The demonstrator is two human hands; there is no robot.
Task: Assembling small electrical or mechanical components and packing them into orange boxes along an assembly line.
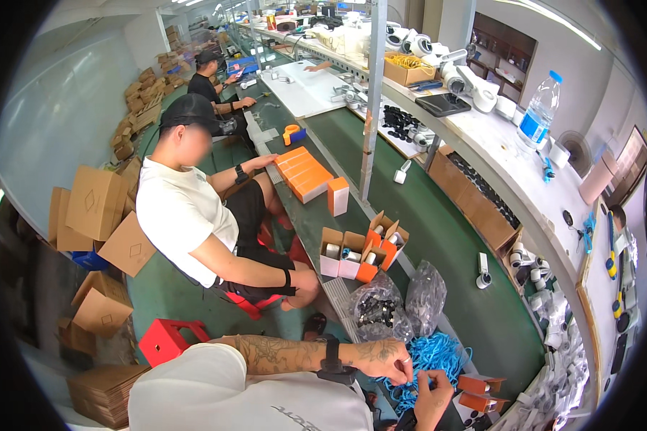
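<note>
Head view shows my left hand [389, 359] and right hand [432, 397] both pinching strands of the blue cables [435, 357] heaped on the green belt [453, 244] within reach, the clear bags of parts [396, 302] and open orange-and-white boxes [359, 253] just beyond.

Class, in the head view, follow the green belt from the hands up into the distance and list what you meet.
Blue cables → bags of small parts → open small boxes → upright orange box → stack of orange boxes → tape dispenser.

Factory packing line: conveyor belt [445, 237], cartons [93, 205]
</note>
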